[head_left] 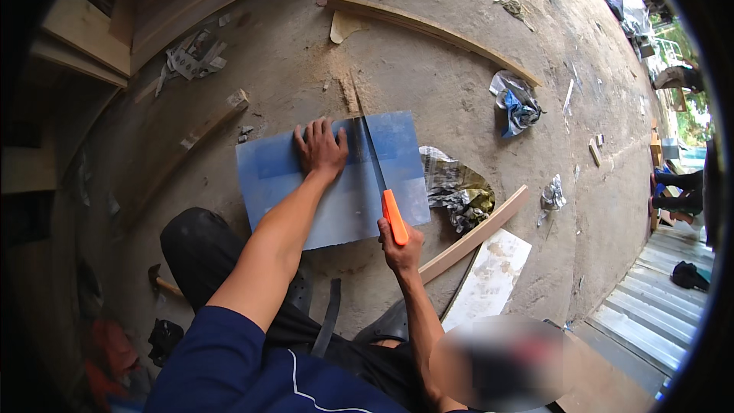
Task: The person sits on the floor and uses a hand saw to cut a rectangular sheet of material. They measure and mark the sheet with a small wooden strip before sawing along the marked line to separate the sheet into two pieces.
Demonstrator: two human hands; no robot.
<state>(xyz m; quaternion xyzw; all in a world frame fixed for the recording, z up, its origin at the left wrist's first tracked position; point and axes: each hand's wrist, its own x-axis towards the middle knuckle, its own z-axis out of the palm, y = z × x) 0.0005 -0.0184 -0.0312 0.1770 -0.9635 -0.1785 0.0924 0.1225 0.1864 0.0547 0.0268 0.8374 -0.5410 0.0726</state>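
A flat blue-grey sheet (pixel 267 162) lies in front of me, close to the floor. On its upper half my left hand (pixel 321 151) rests palm down, fingers spread. My right hand (pixel 403 247) is wrapped round the orange handle of a handsaw (pixel 394 216) near the sheet's close edge. The long dark blade runs away from me across the right part of the sheet, and its tip reaches past the far edge. Sawdust (pixel 350 92) is scattered on the floor by that tip. Whether the blade's teeth sit in a cut, I cannot tell.
Right of the sheet are crumpled foil and newspaper (pixel 459 187), a wood strip (pixel 478 233) and a white board (pixel 495 271). A long plank (pixel 436 29) lies beyond. A hammer (pixel 166 284) is at left. Another person's legs (pixel 680 191) show at far right.
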